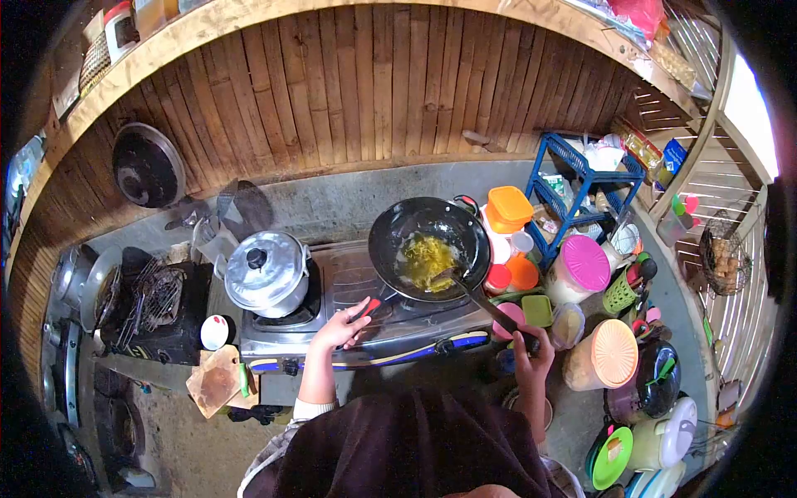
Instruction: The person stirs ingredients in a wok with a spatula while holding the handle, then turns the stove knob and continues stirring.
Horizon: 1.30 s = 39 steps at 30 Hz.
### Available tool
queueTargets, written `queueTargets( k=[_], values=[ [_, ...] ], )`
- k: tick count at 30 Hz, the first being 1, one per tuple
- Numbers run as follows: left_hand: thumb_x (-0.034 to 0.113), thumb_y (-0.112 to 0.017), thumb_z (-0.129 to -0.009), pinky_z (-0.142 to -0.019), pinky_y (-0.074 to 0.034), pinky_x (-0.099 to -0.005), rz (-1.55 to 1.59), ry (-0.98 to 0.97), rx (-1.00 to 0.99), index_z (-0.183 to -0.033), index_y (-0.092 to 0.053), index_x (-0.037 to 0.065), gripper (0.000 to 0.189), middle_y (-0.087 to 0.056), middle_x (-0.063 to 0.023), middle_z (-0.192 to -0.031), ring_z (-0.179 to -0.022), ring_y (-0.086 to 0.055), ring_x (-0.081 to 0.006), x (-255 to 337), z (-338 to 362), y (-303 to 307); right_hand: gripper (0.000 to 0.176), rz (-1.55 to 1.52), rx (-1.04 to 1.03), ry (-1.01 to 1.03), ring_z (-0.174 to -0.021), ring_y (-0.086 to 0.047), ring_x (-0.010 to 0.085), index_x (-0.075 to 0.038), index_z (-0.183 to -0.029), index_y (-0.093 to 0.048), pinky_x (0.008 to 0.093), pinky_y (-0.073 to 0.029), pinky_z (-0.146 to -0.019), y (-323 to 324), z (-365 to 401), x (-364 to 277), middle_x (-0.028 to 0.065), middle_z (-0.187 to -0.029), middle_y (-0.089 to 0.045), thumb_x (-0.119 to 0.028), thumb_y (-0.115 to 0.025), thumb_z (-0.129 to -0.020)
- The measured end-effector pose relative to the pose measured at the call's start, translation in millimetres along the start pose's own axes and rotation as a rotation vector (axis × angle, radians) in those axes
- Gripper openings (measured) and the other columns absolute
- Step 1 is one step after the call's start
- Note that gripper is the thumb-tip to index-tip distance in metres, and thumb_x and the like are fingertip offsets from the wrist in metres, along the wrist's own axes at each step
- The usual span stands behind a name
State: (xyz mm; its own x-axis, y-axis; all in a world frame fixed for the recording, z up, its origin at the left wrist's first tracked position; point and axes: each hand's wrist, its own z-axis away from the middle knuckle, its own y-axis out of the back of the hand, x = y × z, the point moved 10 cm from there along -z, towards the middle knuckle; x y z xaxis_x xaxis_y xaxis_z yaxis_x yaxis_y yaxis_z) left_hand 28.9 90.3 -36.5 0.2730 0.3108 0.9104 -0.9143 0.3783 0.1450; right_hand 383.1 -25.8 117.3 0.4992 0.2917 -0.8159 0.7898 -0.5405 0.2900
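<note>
A black wok sits on the right burner of the silver gas stove, with yellow shredded food in oil at its bottom. My left hand is closed round the wok's red and black handle. In my right hand is the long handle of a dark spatula; its blade reaches into the food at the wok's right side. On the left burner stands a lidded aluminium pot, apart from both hands.
Plastic tubs, among them an orange-lidded container and a pink-lidded container, crowd the right counter. A blue rack stands behind them. Left of the stove lie a cutting board, a green-handled knife and a blackened grill.
</note>
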Motion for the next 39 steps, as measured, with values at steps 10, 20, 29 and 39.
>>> queueTargets(
  k=[10,20,29,39],
  values=[
    [0.025,-0.054,-0.091,-0.037,-0.032,-0.02,0.006,0.008,0.006,-0.137,-0.031,0.036,0.053,-0.041,0.0053,-0.054,-0.042,-0.036,-0.0042,2,3,-2,0.03,-0.099,-0.239,-0.118,-0.085,-0.059,0.0133,-0.002,-0.107,-0.06,0.0277,-0.046,-0.077,-59,8,32,0.0113,-0.094,-0.064,-0.009,-0.067,-0.079],
    [0.024,-0.053,-0.091,-0.037,-0.031,-0.0192,0.008,0.002,-0.017,-0.138,-0.029,0.033,0.054,-0.041,0.006,-0.055,-0.042,-0.036,-0.0031,1,3,-4,0.056,-0.046,-0.58,-0.163,-0.087,-0.063,0.0238,-0.01,-0.13,-0.042,0.0319,-0.047,-0.077,-126,25,47,0.0178,-0.095,-0.064,-0.009,-0.064,-0.079],
    [0.024,-0.053,-0.091,-0.039,-0.033,-0.0192,0.036,0.016,-0.002,-0.138,-0.031,0.034,0.053,-0.042,0.0064,-0.058,-0.045,-0.037,-0.0031,-1,6,-7,0.053,-0.174,-0.554,-0.337,-0.057,-0.057,0.0147,-0.01,-0.131,-0.04,0.0273,-0.048,-0.053,-128,36,63,0.0115,-0.084,-0.062,-0.01,-0.061,-0.082],
    [0.024,-0.054,-0.091,-0.038,-0.035,-0.0199,-0.027,0.001,0.019,-0.137,-0.03,0.036,0.054,-0.045,0.0054,-0.062,-0.045,-0.039,-0.0037,2,7,-6,0.03,-0.141,-0.272,-0.407,-0.067,-0.057,0.0082,0.001,-0.109,-0.057,0.022,-0.046,-0.061,-47,19,34,0.0069,-0.082,-0.063,-0.012,-0.065,-0.082]
  ],
)
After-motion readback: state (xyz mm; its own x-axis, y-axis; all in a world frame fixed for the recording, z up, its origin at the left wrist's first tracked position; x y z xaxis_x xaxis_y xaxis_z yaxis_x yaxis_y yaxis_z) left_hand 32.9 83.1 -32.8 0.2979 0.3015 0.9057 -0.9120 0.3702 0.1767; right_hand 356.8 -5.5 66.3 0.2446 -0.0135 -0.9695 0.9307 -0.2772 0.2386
